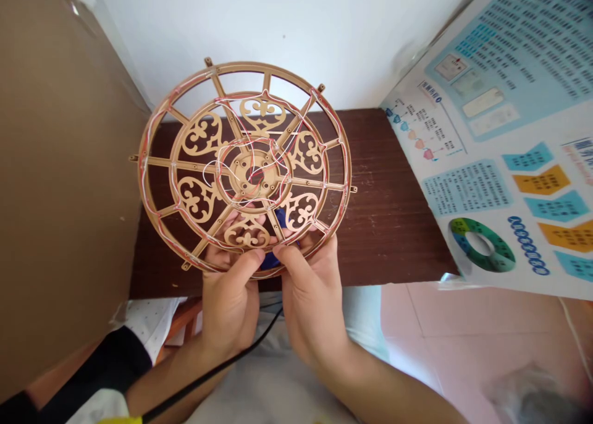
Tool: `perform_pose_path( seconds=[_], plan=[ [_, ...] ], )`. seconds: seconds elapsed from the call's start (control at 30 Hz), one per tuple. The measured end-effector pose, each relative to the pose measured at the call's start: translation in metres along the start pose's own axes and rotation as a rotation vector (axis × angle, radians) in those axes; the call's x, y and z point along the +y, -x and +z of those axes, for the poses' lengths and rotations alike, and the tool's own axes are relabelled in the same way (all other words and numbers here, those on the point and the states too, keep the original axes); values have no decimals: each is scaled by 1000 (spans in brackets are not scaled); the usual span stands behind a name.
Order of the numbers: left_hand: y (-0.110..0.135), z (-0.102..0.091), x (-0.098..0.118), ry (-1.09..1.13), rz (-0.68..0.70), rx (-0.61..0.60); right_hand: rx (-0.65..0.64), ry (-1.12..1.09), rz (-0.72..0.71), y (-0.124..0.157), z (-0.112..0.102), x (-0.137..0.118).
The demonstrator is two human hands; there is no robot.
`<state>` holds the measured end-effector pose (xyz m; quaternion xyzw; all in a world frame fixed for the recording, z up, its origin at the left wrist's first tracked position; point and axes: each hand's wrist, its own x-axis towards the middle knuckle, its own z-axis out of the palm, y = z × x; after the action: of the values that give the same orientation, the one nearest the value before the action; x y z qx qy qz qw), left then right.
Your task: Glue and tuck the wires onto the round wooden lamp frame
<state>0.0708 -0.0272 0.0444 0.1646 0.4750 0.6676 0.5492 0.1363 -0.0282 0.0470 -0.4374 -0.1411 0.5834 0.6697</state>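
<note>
A round gold wheel-like frame (269, 175) with spokes, scroll ornaments and small outer tabs is tilted up towards me above the brown tabletop. Red and white wires (250, 144) run along its rings and cross loosely over the hub. My left hand (228, 300) grips the near rim left of centre, thumb on top and fingers behind. Just beside it, my right hand (312, 294) holds the same rim in the same way. Something dark blue (269, 261) shows behind the frame between the hands; its shape is mostly hidden.
The brown tabletop (384, 226) lies beneath the frame. A brown board (65, 164) stands at left, a white wall (287, 34) behind, and a printed panel (509, 164) at right. A black cord (217, 368) crosses my left forearm. A person's dark sleeve (111, 362) is at lower left.
</note>
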Motion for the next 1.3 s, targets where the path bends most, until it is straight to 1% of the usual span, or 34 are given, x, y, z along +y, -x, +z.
perform_pose_path(
  seconds=[0.23, 0.37, 0.57, 0.77, 1.07, 1.3],
  plan=[
    [0, 1, 1, -32, -4, 12, 35, -26, 58, 1, 1, 0],
    [0, 1, 1, -19, -14, 17, 28, -37, 57, 3, 0, -1],
    [0, 3, 2, -50, -20, -11, 23, -56, 69, 3, 2, -3],
    [1, 4, 3, -20, -26, 17, 12, -43, 63, 3, 1, -2],
    [4, 3, 3, -43, 2, 18, 10, -32, 51, 1, 3, -4],
    [3, 3, 2, -63, 18, 4, 6, -34, 85, 1, -1, -3]
  ],
)
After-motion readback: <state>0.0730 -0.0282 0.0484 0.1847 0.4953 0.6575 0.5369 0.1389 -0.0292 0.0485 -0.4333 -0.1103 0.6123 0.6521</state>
